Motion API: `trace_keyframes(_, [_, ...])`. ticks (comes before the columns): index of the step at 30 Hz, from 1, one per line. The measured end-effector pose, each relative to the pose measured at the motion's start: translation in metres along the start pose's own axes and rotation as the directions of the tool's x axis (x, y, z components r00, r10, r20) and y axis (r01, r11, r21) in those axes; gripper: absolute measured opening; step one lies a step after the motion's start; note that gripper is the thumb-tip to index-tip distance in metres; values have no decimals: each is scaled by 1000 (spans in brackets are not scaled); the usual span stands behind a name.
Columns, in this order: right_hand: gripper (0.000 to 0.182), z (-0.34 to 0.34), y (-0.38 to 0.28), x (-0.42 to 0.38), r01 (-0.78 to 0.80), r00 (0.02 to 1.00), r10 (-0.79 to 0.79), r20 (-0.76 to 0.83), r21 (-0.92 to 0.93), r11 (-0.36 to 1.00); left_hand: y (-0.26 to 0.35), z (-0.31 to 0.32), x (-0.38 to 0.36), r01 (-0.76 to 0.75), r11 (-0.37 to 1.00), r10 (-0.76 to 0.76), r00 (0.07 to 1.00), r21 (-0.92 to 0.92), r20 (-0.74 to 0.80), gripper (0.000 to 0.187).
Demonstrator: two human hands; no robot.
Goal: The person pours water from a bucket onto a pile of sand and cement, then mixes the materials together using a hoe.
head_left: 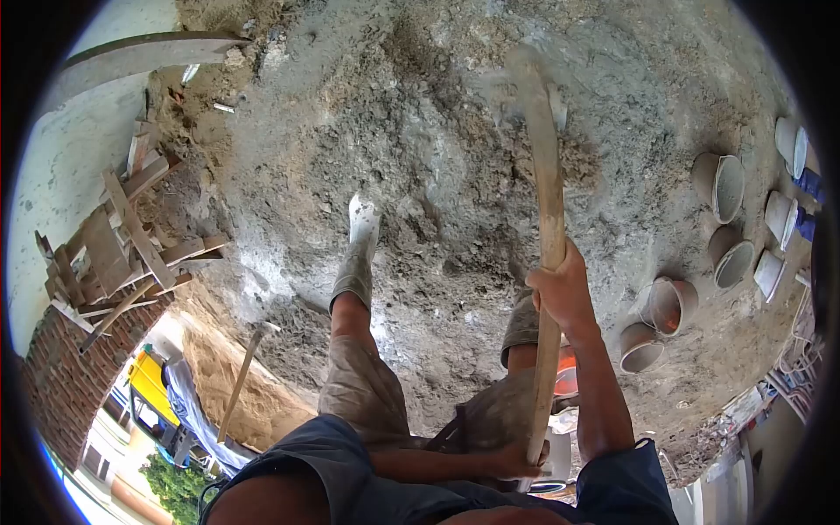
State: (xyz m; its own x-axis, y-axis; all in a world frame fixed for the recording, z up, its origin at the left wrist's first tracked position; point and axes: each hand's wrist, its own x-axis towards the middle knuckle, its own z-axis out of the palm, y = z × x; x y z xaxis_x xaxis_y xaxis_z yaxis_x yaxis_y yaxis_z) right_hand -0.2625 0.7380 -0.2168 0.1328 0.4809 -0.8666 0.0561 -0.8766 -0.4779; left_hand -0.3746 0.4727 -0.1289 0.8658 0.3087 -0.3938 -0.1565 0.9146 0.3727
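I stand on a wide pile of grey wet mortar [420, 131]. My right hand [564, 293] grips the middle of a long wooden handle [549, 201]. My left hand [516, 459] is closed round the handle's near end, close to my waist. The tool's far end [525, 79] is blurred over the mortar, so I cannot make out its blade. My left leg ends in a mortar-caked boot [361, 229] planted in the mix. The handle and my right arm mostly hide my other leg.
Several mortar-stained buckets [719, 185] lie tipped along the right edge of the pile. A heap of wooden offcuts [122, 241] sits at the left by a brick wall [61, 385]. A second long-handled tool [242, 376] rests on brown sand [219, 367].
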Motion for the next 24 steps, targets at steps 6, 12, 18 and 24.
trace_keyframes(6, [36, 116, -135, 157, 329, 934, -317, 163, -52, 943, 96, -185, 58, 3, 991, 81, 784, 135, -616, 19])
trace_keyframes(12, [33, 191, -129, 246, 412, 893, -294, 341, -355, 839, 137, -203, 83, -238, 910, -80, 703, -339, -707, 26])
trace_keyframes(18, [41, 97, -74, 175, 353, 886, -154, 438, -418, 837, 94, -82, 112, 38, 989, -103, 865, -141, -491, 36])
trace_keyframes(24, [52, -28, -2, 69, 96, 957, -9, 289, -289, 952, -30, 46, 119, 133, 812, -304, 928, -569, -217, 26])
